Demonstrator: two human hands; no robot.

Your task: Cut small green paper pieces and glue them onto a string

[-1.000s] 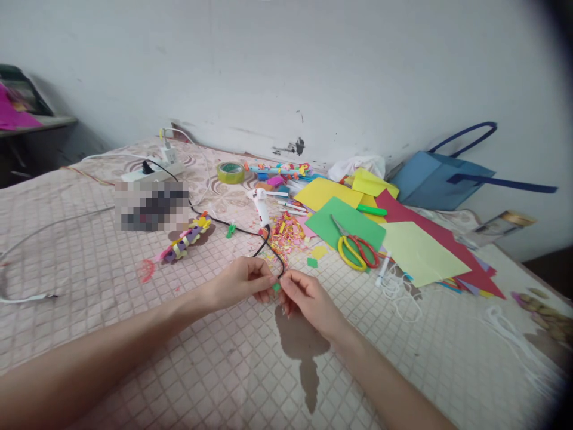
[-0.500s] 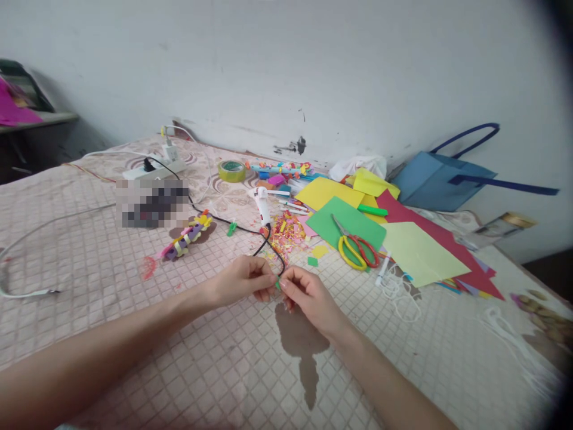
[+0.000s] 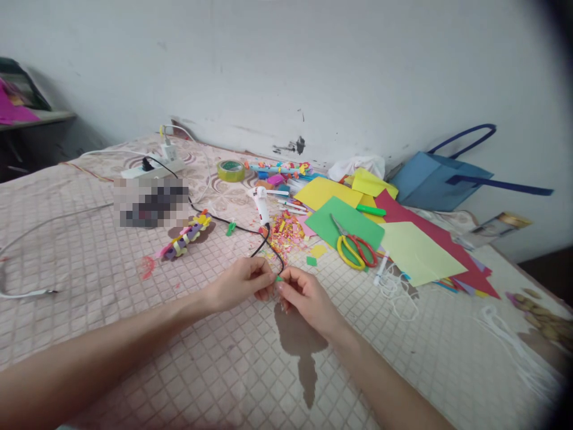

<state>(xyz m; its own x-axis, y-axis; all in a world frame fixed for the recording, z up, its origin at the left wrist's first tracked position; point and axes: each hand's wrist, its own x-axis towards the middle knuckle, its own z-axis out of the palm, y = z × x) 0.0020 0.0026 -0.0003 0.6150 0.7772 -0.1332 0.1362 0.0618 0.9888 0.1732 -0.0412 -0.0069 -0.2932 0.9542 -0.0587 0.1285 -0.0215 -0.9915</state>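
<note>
Between the fingertips of both hands is a small green piece of paper (image 3: 279, 279), mostly covered by the fingers. My left hand (image 3: 244, 280) pinches its left side, and my right hand (image 3: 307, 294) pinches it from the right. Just beyond my hands runs the black cord of a white glue gun (image 3: 261, 206), which stands behind them. Colourful paper scraps (image 3: 286, 232) lie scattered beside the glue gun. A small green square (image 3: 311, 261) rests on the table just past my right hand, and a green folded piece (image 3: 230, 228) lies farther left.
Yellow-and-red scissors (image 3: 353, 246) lie on green paper (image 3: 344, 218) at right, near white string (image 3: 398, 289) and coloured sheets. A decorated purple strip (image 3: 185, 237), tape roll (image 3: 231, 171) and power strip (image 3: 154, 170) are to the left. A blue bag (image 3: 441, 179) leans by the wall.
Both hands stay in nearly the same place, still pinching. The green piece between the fingertips has shifted slightly upward and looks turned. The view has moved a little.
</note>
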